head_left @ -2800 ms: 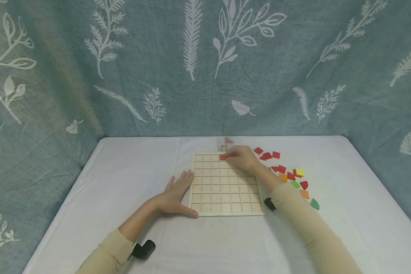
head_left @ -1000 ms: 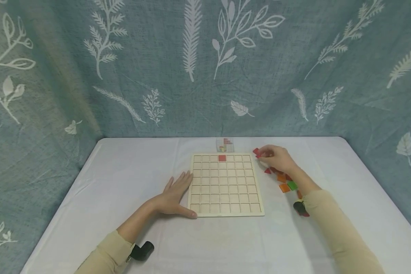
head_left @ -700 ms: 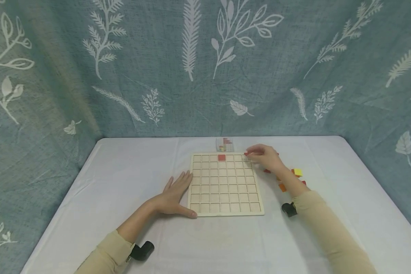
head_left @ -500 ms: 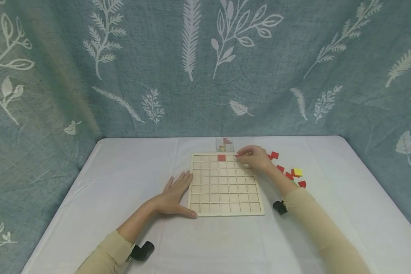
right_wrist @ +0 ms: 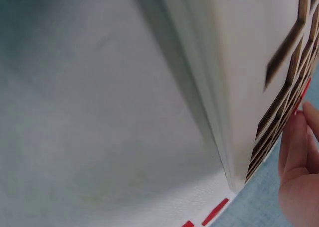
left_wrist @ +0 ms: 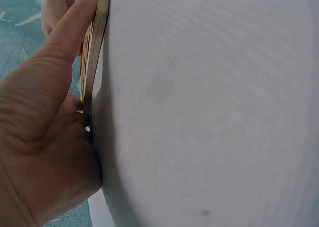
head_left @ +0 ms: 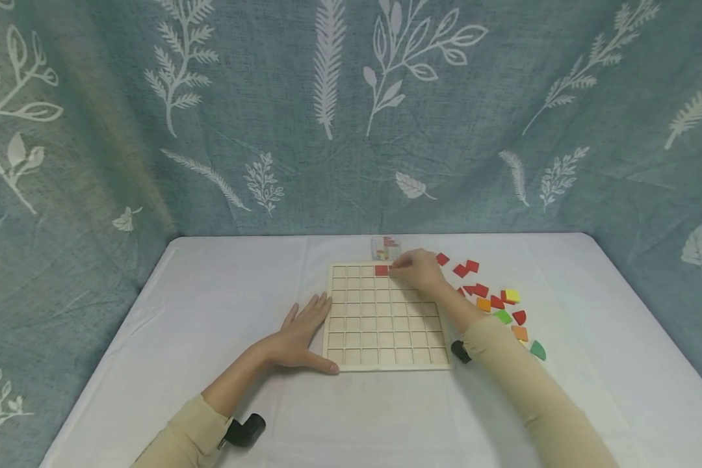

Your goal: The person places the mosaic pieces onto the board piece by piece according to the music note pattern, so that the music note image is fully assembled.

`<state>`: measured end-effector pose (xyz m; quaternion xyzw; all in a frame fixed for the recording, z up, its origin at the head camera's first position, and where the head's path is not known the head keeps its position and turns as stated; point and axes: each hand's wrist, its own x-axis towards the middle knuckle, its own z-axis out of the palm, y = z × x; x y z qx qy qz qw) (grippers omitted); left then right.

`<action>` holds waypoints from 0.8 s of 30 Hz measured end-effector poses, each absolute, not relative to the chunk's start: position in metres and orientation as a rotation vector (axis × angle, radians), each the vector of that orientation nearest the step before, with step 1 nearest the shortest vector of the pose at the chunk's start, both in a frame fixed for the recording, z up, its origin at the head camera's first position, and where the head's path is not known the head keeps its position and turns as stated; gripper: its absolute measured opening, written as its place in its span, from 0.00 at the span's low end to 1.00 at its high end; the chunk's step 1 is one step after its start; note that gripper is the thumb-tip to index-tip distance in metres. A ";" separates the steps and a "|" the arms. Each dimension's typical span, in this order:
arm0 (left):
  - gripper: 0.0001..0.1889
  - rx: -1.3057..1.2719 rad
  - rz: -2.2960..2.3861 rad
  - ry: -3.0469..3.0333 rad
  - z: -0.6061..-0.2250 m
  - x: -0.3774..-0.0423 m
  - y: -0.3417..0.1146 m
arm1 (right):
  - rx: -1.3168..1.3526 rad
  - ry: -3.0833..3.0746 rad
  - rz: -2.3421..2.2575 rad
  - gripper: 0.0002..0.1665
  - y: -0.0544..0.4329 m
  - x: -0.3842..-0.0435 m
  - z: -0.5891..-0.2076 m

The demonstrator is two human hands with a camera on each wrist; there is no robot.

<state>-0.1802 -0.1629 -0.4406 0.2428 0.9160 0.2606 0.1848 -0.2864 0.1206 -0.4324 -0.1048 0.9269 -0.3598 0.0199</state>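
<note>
A pale wooden grid board [head_left: 386,370] lies on the white table with one red square tile [head_left: 381,270] in a far-row cell. My left hand [head_left: 298,335] rests spread along the board's left edge, its thumb at the near left corner; in the left wrist view the thumb [left_wrist: 60,43] lies along the board's side. At the far row, my right hand [head_left: 418,270] pinches a small red tile just right of the red square. The fingers cover most of that tile; in the right wrist view the fingertips [right_wrist: 298,125] meet red at the board.
Right of the board are scattered several red pieces [head_left: 472,266], orange tiles [head_left: 483,304], a light green tile [head_left: 503,316], a yellow tile [head_left: 511,296] and a dark green rounded piece [head_left: 538,350]. Behind the board lies a small patterned card [head_left: 386,247].
The right hand lets go of the red square in the far row, goes right to the loose pieces, grips another red tile and returns left over the board. The left hand stays put.
</note>
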 end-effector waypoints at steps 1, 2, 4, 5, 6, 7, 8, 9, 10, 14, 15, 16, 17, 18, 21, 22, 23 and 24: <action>0.68 0.682 0.736 2.584 -0.441 -0.180 -0.163 | -0.308 2.857 -1.130 0.13 0.122 -0.286 -0.432; 0.68 0.683 0.737 2.587 -0.441 -0.180 -0.162 | -0.289 2.836 -1.150 0.14 0.123 -0.286 -0.432; 0.68 0.682 0.726 2.589 -0.441 -0.181 -0.162 | -0.235 2.765 -1.227 0.17 0.127 -0.286 -0.431; 0.68 0.681 0.724 2.589 -0.441 -0.181 -0.162 | -0.196 2.739 -1.263 0.19 0.130 -0.285 -0.431; 0.68 0.681 0.722 2.589 -0.441 -0.180 -0.162 | -0.150 2.706 -1.309 0.20 0.133 -0.285 -0.429; 0.68 0.679 0.718 2.588 -0.441 -0.180 -0.162 | -0.108 2.660 -1.367 0.22 0.137 -0.284 -0.428; 0.68 0.680 0.722 2.587 -0.441 -0.180 -0.162 | -0.066 2.614 -1.430 0.23 0.140 -0.283 -0.426; 0.68 0.679 0.727 2.586 -0.440 -0.180 -0.163 | -0.028 2.561 -1.497 0.24 0.145 -0.283 -0.424; 0.68 0.672 0.725 2.585 -0.440 -0.180 -0.163 | 0.007 2.524 -1.555 0.25 0.150 -0.282 -0.421; 0.69 0.659 0.725 2.586 -0.440 -0.181 -0.162 | 0.087 2.503 -1.636 0.26 0.174 -0.282 -0.413; 0.69 0.656 0.720 2.587 -0.440 -0.181 -0.162 | 0.104 2.527 -1.617 0.26 0.180 -0.282 -0.412; 0.69 0.653 0.713 2.587 -0.440 -0.181 -0.162 | 0.133 2.566 -1.587 0.26 0.187 -0.281 -0.412; 0.69 0.657 0.715 2.588 -0.441 -0.181 -0.162 | 0.154 2.596 -1.552 0.26 0.193 -0.281 -0.412; 0.69 0.660 0.717 2.589 -0.441 -0.181 -0.162 | 0.179 2.615 -1.523 0.26 0.200 -0.280 -0.413; 0.69 0.672 0.730 2.584 -0.441 -0.181 -0.163 | 0.227 2.652 -1.445 0.26 0.218 -0.278 -0.417; 0.69 0.672 0.727 2.583 -0.441 -0.181 -0.163 | 0.242 2.660 -1.415 0.25 0.223 -0.277 -0.418; 0.69 0.673 0.724 2.583 -0.441 -0.181 -0.163 | 0.250 2.666 -1.378 0.24 0.227 -0.276 -0.419; 0.69 0.672 0.721 2.582 -0.441 -0.181 -0.163 | 0.261 2.675 -1.337 0.24 0.231 -0.274 -0.420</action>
